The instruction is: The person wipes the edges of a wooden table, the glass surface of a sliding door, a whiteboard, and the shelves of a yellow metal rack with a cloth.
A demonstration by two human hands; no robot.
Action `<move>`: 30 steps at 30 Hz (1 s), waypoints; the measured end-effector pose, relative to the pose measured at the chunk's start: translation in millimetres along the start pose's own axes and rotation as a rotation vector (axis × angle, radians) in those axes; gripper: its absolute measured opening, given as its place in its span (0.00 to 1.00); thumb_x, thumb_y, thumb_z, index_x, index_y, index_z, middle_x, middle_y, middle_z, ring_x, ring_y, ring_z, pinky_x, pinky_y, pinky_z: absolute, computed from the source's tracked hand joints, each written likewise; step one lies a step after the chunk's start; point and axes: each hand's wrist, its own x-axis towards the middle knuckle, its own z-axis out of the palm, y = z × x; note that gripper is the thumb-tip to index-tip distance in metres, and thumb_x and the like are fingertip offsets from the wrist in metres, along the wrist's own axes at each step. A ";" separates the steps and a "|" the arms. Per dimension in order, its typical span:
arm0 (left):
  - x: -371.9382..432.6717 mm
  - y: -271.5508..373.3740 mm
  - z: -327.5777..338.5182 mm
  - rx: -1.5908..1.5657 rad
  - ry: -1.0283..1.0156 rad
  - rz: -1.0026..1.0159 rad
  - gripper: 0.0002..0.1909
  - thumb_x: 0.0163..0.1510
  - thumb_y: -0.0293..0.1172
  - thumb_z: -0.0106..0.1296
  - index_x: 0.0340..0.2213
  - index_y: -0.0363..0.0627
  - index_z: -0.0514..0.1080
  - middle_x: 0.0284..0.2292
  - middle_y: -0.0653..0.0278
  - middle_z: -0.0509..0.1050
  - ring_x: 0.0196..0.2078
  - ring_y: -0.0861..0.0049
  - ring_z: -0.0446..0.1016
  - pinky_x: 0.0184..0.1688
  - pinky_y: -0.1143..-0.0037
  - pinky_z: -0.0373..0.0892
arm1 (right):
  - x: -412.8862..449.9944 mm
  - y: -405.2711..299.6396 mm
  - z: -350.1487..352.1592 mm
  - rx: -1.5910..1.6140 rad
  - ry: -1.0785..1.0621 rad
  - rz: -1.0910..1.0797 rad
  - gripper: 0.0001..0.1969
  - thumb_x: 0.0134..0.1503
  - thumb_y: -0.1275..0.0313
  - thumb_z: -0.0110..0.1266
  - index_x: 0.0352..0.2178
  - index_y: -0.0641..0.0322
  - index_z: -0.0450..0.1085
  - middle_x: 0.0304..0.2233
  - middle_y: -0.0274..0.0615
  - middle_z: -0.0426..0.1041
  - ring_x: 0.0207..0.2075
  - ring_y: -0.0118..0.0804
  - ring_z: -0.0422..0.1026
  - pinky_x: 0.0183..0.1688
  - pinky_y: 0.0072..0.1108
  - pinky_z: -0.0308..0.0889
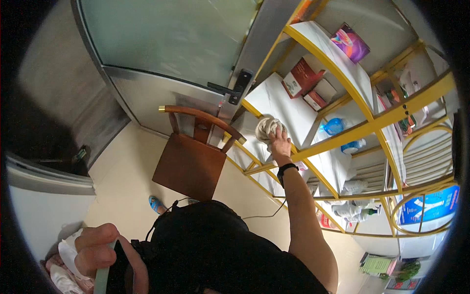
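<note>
My right hand, at the end of an outstretched arm with a black wristband, grips a bunched beige cloth. The cloth is at the edge of a white marble-patterned shelf board in a gold-framed rack; whether it touches the board I cannot tell. Low on the left, my left hand has its fingers curled around a flat dark object with a pale green edge, possibly a phone. Much of that object is hidden by the hand and cut off below.
A brown wooden chair stands before a frosted-glass door with a black handle. The rack carries red-and-white boxes, a purple box, blue containers and bottles. A thin cable hangs over the floor.
</note>
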 end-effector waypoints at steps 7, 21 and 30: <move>-7.8 -0.7 -6.4 -0.091 -0.024 -0.022 0.14 0.57 0.32 0.40 0.40 0.33 0.63 0.40 0.45 0.70 0.37 0.68 0.74 0.42 0.77 0.69 | -62.1 42.9 9.0 -0.026 0.012 0.089 0.18 0.46 0.66 0.54 0.42 0.50 0.67 0.54 0.40 0.57 0.52 0.48 0.60 0.46 0.38 0.63; -27.5 -6.1 27.5 -0.143 0.020 0.119 0.06 0.54 0.20 0.42 0.36 0.34 0.63 0.29 0.48 0.69 0.25 0.66 0.69 0.28 0.73 0.67 | -86.1 103.6 -211.4 0.196 0.799 0.298 0.20 0.41 0.78 0.54 0.40 0.58 0.68 0.51 0.58 0.60 0.51 0.59 0.61 0.51 0.38 0.61; -10.9 23.5 31.3 -0.272 -0.060 0.085 0.06 0.52 0.18 0.45 0.34 0.31 0.65 0.28 0.43 0.69 0.24 0.62 0.68 0.26 0.69 0.65 | -52.7 150.5 -263.2 -0.236 1.050 0.307 0.25 0.48 0.66 0.55 0.49 0.56 0.65 0.53 0.55 0.56 0.55 0.58 0.55 0.52 0.40 0.55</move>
